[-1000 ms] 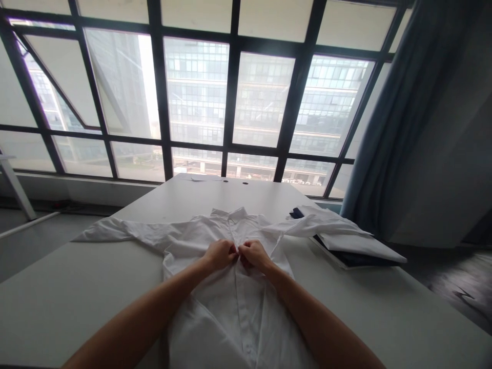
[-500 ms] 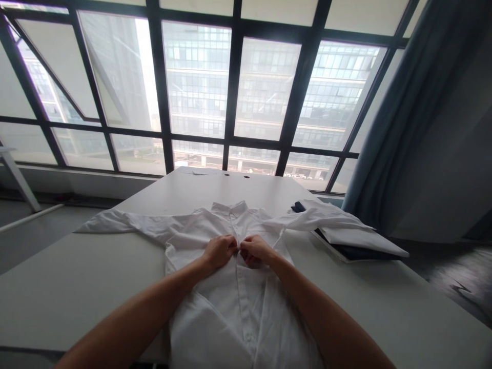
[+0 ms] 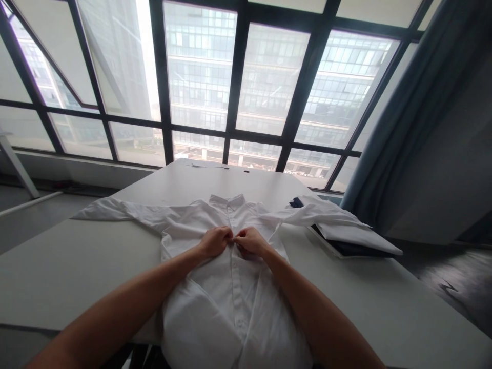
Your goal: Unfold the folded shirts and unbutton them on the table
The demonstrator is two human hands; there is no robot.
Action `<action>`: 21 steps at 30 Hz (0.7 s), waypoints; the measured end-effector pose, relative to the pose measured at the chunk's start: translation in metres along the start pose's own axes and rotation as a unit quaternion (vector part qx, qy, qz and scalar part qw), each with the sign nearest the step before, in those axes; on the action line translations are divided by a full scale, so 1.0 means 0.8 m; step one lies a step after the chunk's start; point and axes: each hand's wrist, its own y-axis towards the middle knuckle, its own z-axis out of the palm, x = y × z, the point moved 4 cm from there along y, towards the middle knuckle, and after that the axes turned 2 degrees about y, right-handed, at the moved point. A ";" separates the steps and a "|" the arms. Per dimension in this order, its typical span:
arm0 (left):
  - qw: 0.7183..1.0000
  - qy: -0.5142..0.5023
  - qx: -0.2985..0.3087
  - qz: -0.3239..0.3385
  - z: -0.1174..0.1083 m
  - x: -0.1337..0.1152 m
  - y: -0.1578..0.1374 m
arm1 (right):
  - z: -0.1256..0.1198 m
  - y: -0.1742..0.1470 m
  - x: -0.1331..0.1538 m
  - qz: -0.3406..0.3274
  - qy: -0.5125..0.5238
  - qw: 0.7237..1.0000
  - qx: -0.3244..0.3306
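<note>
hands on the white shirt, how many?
2. Left hand at the left of the front placket, right hand just right of it, fingertips nearly meeting on the white shirt below its collar. Some fingers are hidden; neither hand is.

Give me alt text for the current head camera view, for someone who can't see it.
A person's left hand and right hand pinch the front of a white shirt spread on a white table. A white-and-dark pile lies at right, with large windows beyond.
</note>
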 end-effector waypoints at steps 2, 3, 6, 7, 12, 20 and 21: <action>1.000 0.002 0.000 0.002 0.000 0.001 0.001 | 0.001 0.001 0.000 -0.023 -0.031 0.999 -0.009; 1.000 0.004 -0.001 0.000 0.000 0.002 0.001 | 0.001 0.001 0.001 -0.037 -0.048 0.998 -0.018; 1.000 0.004 -0.001 -0.012 -0.002 0.003 0.001 | 0.000 0.000 0.008 -0.093 -0.088 0.991 -0.039; 1.000 0.003 0.000 -0.019 -0.003 0.004 0.001 | 0.000 0.001 0.009 -0.100 -0.085 0.991 -0.039; 0.999 0.022 0.003 -0.028 -0.007 0.000 0.000 | -0.001 0.007 0.007 -0.066 -0.061 0.996 -0.026; 0.998 0.028 0.031 -0.050 -0.011 -0.007 0.002 | -0.010 0.003 0.009 -0.034 -0.056 0.998 -0.015; 0.997 0.038 0.034 -0.051 -0.011 -0.008 0.002 | -0.011 0.003 0.008 -0.028 -0.038 0.999 -0.010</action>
